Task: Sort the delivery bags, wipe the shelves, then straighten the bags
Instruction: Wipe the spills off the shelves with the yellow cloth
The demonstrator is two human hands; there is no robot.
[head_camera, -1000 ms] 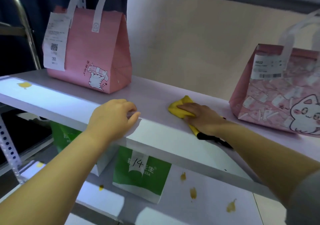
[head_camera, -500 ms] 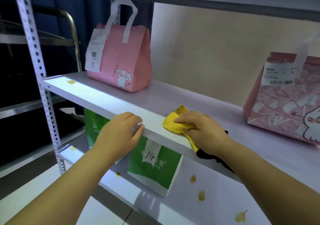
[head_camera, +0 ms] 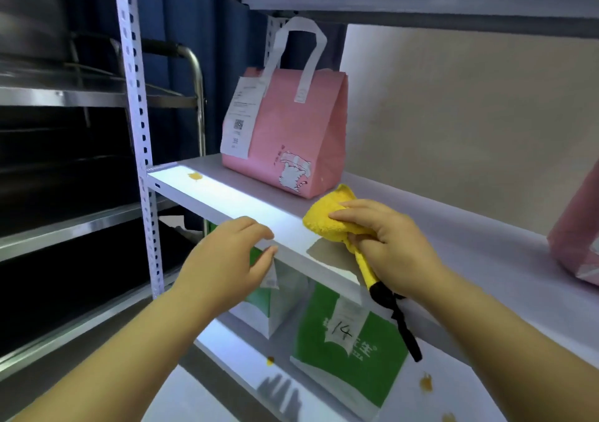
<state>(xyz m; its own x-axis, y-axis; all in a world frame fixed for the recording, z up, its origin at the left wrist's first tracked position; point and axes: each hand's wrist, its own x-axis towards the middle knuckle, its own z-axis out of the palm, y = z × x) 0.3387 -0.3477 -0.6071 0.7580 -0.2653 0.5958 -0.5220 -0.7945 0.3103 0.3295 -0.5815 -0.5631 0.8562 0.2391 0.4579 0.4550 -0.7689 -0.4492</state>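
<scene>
My right hand [head_camera: 385, 243] grips a yellow cloth [head_camera: 330, 220] with a black tail and presses it on the white middle shelf [head_camera: 453, 246], just in front of a pink delivery bag [head_camera: 285, 136] with a white receipt and a cat drawing. My left hand [head_camera: 227, 259] rests with curled fingers on the shelf's front edge and holds nothing. An orange stain [head_camera: 195, 176] marks the shelf's left end. Another pink bag [head_camera: 577, 227] is cut off at the right edge.
On the lower shelf [head_camera: 227, 376] stand two green-and-white bags, one [head_camera: 350, 343] marked 14, the other [head_camera: 262, 295] partly behind my left hand, with orange stains [head_camera: 426, 382] nearby. A perforated white upright [head_camera: 139, 129] bounds the left side. A steel rack [head_camera: 64, 97] stands beyond it.
My right hand slid the yellow cloth leftward along the shelf toward the left pink bag. My view shifted back and left. My left hand stayed on the shelf edge.
</scene>
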